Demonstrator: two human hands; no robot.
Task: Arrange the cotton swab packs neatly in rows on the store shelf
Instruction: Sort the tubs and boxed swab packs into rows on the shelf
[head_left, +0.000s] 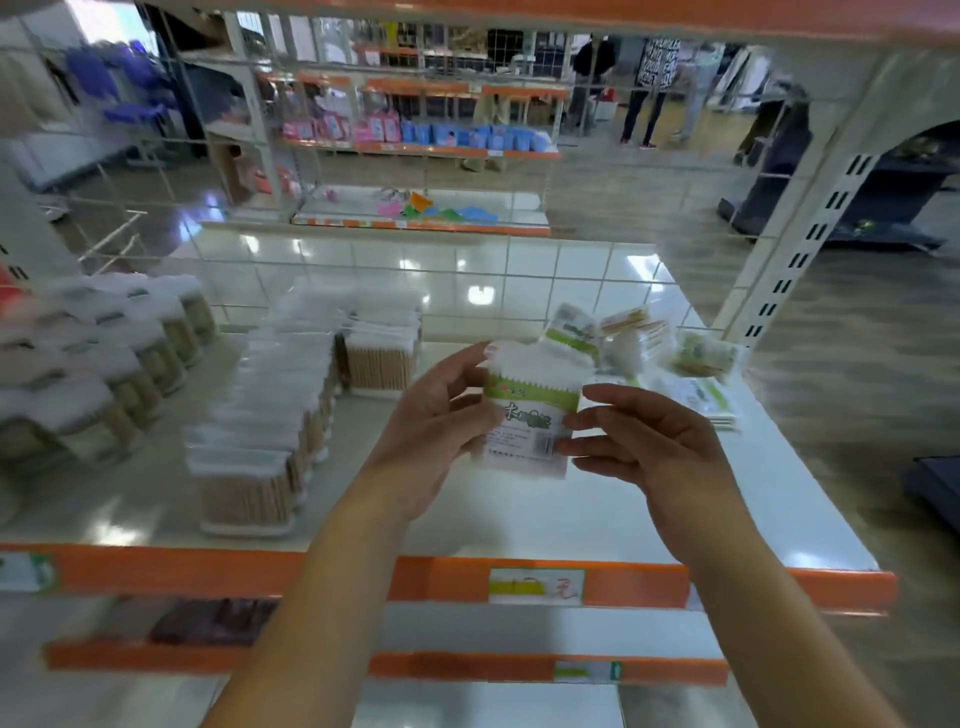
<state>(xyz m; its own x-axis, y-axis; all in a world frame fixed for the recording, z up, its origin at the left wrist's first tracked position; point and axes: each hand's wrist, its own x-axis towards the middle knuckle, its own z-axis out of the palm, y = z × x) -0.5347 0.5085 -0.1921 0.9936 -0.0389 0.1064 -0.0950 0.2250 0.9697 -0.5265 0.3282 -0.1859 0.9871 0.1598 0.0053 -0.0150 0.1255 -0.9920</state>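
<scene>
A cotton swab pack with a green and white label is held upright above the white shelf. My left hand grips its left side with curled fingers. My right hand touches its right edge with the fingertips. Several loose packs lie jumbled at the shelf's back right. A neat row of swab packs runs from front to back left of centre, with another pack behind it.
Rows of round swab tubs fill the shelf's left part. An orange shelf edge with a price label runs along the front. A wire grid backs the shelf. People stand in the far aisle.
</scene>
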